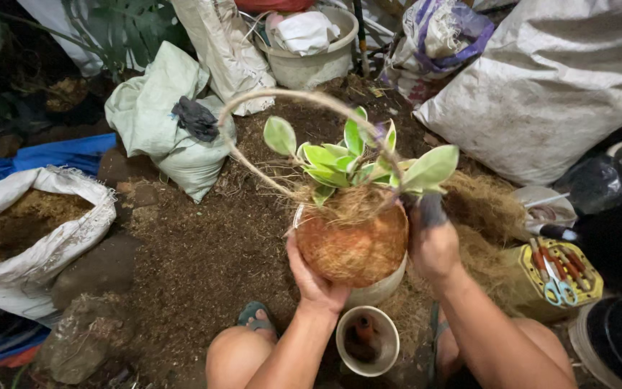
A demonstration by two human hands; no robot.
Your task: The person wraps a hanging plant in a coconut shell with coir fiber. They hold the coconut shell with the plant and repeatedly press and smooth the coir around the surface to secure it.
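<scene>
While cupped under the coir ball (pixel 354 248) at frame centre, left hand (pixel 316 282) supports its lower left side, palm on fibre. Right hand (pixel 432 241) pressed on ball's right edge, dark-tipped fingers (pixel 430 209) up near the leaves; closed around anything or not — can't tell. Ball sits on white pot (pixel 379 289), w/ green-cream plant (pixel 358 162) on top, curved vine (pixel 282 97) arching over. Small cup (pixel 367 341) bottom centre. Yellow tin w/ scissors (pixel 557 277) at right. Open sack of soil (pixel 30 230) at left.

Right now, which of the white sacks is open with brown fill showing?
The white sack at far left; its mouth gapes, showing brown fibre. The others look shut.
</scene>
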